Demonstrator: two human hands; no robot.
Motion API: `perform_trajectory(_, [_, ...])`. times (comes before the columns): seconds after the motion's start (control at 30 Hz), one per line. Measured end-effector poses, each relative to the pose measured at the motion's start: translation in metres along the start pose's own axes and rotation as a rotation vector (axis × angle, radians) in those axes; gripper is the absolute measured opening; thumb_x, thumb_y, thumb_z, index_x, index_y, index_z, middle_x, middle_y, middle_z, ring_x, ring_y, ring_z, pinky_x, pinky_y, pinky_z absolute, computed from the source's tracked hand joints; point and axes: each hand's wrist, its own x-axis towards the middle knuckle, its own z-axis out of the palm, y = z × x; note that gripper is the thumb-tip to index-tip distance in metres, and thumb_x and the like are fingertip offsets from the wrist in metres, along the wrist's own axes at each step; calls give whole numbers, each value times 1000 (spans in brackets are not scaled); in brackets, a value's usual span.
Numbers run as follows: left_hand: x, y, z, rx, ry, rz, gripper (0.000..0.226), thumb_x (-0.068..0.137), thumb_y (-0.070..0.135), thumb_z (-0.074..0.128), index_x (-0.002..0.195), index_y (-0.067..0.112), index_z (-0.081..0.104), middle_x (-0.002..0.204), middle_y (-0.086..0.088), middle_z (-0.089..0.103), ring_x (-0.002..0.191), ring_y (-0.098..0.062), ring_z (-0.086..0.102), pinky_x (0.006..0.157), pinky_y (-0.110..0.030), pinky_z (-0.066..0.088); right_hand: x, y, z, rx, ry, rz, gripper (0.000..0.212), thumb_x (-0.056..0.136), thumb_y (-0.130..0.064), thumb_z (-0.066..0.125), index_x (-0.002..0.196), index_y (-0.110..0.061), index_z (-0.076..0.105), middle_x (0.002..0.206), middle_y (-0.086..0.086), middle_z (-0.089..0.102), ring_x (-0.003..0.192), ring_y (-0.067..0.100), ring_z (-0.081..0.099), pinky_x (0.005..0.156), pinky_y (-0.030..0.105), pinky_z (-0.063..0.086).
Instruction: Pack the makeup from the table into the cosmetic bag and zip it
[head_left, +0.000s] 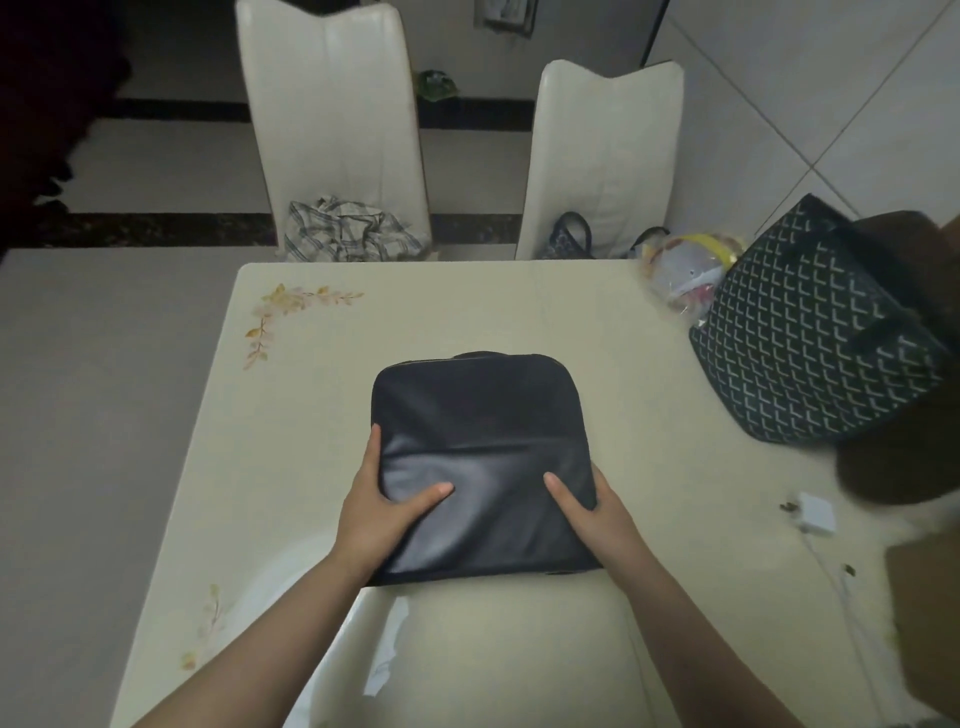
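— Where's the cosmetic bag (480, 457)?

— Flat on the cream bench (519, 312), near its middle, dark and closed as far as I can tell.

— And the hands?

— The left hand (387, 506) grips the bag's left edge, thumb on top. The right hand (592, 506) clasps the right edge the same way.

— Anything else there?

— A patterned tote bag (810, 338) at the far right, a white charger (818, 512) near it, well apart from the bag.
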Motion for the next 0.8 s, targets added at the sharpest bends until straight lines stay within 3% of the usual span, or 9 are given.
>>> perform_trajectory(0.2, [12,1,6,40,-13,25,109,65,44,82,150,33,14,145,21,32,130,-2,36,101,-18,29,5,-4,2,-45,51,5,70,77,-64,59,138,-34,39,133,-11,53,121,15,52,103,35,43])
perform_trajectory(0.37, [9,-7,8,46,49,15,103,69,46,79,150,33,16,148,14,34,133,-8,37,105,-22,30,-4,-1,10,-157,164,-6,75,70,-78,50,131,-34,44,125,-8,60,115,20,57,97,36,47])
perform_trajectory(0.5, [4,-5,13,124,63,-25,101,72,53,73,151,29,13,144,0,39,129,-19,42,103,-30,35,-9,-6,19,-357,291,-32,60,90,-61,40,128,-16,45,118,9,62,107,32,59,81,34,46])
perform_trajectory(0.6, [-8,2,15,354,50,-141,90,80,54,64,150,25,16,139,-15,37,127,-32,41,104,-38,35,-17,-10,16,-365,230,-30,52,96,-48,40,129,-7,43,125,15,58,113,32,56,86,34,46])
perform_trajectory(0.7, [-15,31,-2,478,-34,-20,57,83,46,63,132,19,50,135,-12,44,129,-28,37,108,-33,31,-33,-27,-10,-463,67,-135,49,96,-37,48,134,-8,42,132,10,55,121,25,52,92,23,40])
perform_trajectory(0.8, [-32,102,-36,379,22,285,39,86,37,64,119,19,61,128,-2,53,126,-17,43,105,-26,33,-67,-79,-49,-415,77,-422,49,95,-35,50,140,-19,40,139,-4,49,130,13,45,101,18,33])
